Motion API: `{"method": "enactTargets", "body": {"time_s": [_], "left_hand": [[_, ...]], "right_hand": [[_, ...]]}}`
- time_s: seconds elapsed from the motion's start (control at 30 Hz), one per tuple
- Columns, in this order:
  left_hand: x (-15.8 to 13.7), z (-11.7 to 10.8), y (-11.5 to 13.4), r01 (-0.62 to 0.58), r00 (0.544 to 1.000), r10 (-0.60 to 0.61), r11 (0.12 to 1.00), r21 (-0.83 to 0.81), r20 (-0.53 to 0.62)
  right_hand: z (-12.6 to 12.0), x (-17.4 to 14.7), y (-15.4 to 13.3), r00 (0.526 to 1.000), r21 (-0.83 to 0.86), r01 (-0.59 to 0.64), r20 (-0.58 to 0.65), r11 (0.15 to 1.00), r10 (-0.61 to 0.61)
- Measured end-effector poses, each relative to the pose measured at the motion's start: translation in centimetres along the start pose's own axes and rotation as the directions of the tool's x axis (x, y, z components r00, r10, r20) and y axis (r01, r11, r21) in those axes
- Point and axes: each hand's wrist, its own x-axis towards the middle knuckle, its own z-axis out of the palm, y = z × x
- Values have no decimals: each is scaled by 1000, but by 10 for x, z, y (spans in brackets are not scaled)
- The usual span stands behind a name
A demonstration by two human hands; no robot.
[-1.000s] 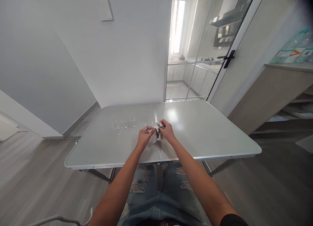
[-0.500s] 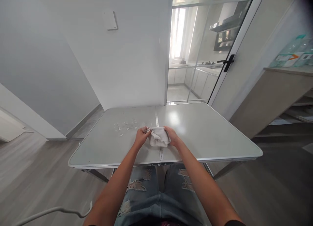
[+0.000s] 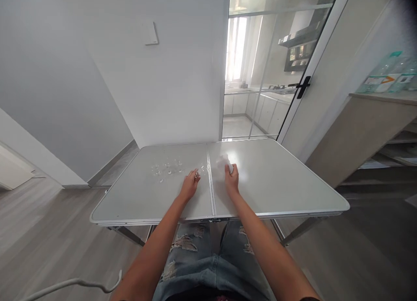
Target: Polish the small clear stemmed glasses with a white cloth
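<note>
My left hand (image 3: 190,184) is closed in a pinch just left of the table's middle seam. A small shiny thing shows at its fingertips, too small to make out. Right of the seam, my right hand (image 3: 232,178) is closed on an off-white cloth (image 3: 224,160), which is smeared by motion above the tabletop. Small clear shiny pieces (image 3: 167,165) lie scattered on the left half of the table, and a few more clear bits (image 3: 203,168) show beside my left fingertips.
The pale folding table (image 3: 276,183) has a metal rim and stands against a white wall (image 3: 172,88). A glass door (image 3: 250,101) with a black handle is behind its right half. Bottles (image 3: 384,77) stand on a shelf at right. A white cable (image 3: 74,282) hangs at lower left.
The cloth was stretched between both hands; my left hand has let it go. My right hand has carried it slightly forward, and the hands are now apart.
</note>
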Motion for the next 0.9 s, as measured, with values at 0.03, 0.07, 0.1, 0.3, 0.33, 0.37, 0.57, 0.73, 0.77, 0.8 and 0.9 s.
{"method": "enactTargets", "body": {"time_s": [0.03, 0.07, 0.1, 0.3, 0.33, 0.37, 0.57, 0.73, 0.77, 0.8, 0.9], "left_hand": [[-1, 1, 0, -26, 1000, 26, 996, 86, 1], [-3, 2, -1, -47, 999, 47, 985, 166, 3], [-5, 3, -1, -64, 998, 65, 969, 237, 2], [-16, 3, -11, -117, 988, 151, 892, 438, -45], [-17, 2, -12, -126, 984, 168, 882, 454, -53], [-17, 2, -12, -135, 981, 185, 873, 469, -61], [-19, -1, -8, -209, 966, 258, 835, 509, -26], [-20, 2, -4, -257, 961, 276, 864, 434, 19], [-20, 3, -3, -255, 962, 274, 871, 420, 17], [-20, 4, -2, -256, 962, 273, 876, 409, 16], [-21, 5, 1, -289, 955, 292, 875, 389, 52]], "right_hand": [[7, -6, -1, 999, -50, 48, -3, 998, -48], [13, -12, -2, 995, -91, 95, 31, 991, -93], [18, -16, -2, 989, -122, 137, 73, 983, -129], [21, -23, 4, 951, -151, 223, 253, 963, -180], [19, -23, 6, 946, -134, 215, 275, 967, -172], [18, -22, 7, 942, -112, 204, 294, 973, -163], [17, -22, 3, 915, -6, 46, 402, 999, -40], [3, -10, -18, 794, 13, -293, 559, 956, 236], [-1, -6, -24, 762, 6, -346, 586, 938, 277], [-6, -2, -29, 728, -1, -393, 611, 920, 312], [-16, 6, -41, 608, -34, -561, 661, 827, 439]]}}
